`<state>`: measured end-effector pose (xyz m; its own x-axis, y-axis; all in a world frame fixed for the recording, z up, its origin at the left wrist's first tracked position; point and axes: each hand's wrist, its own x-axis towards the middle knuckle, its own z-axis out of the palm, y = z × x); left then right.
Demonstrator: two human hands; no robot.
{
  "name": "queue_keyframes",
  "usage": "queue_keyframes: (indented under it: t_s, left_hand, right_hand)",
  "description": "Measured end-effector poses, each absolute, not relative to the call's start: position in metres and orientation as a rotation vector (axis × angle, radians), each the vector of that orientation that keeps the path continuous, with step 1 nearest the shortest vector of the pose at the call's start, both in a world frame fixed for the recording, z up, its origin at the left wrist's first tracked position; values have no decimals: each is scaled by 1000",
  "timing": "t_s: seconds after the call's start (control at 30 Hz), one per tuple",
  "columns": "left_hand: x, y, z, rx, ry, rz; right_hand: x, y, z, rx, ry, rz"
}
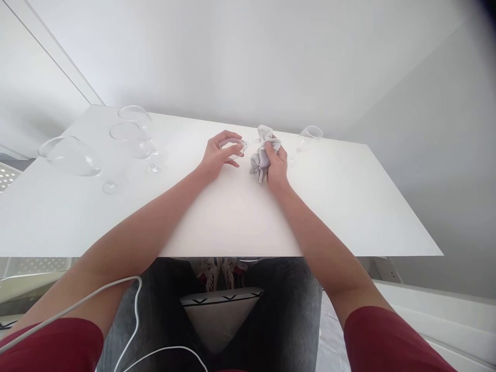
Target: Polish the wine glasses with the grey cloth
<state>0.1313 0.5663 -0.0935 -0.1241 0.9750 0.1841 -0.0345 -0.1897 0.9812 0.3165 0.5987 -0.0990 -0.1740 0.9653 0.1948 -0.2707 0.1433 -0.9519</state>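
Note:
My left hand (225,149) is wrapped round the bowl of a clear wine glass (246,145), which lies sideways above the table with its stem pointing right. In my right hand (276,161) a crumpled pale grey cloth (260,157) is gripped around the foot end of that glass. The cloth hides the foot and part of the stem. To the right of my right hand another wine glass (310,135) stands upright near the wall.
Several wine glasses stand at the table's left, among them a front glass (72,157) and a rear glass (135,120). The white table (232,222) meets a white wall (248,62) at the back. A white cable (137,299) hangs by my left arm.

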Motion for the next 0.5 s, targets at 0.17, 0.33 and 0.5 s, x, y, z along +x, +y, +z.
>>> queue_keyframes:
  t_s: [0.17,0.33,0.5]
  left_hand:
    - [130,567,-95,1207,1227,1555]
    - [130,565,-92,1261,1175,1488]
    - [129,567,-93,1174,1204,1574]
  right_hand:
    - [314,599,-101,-763,-1247,1382]
    - [314,600,-104,-744,-1244,1374]
    - [313,599,-105,-727,-1246,1364]
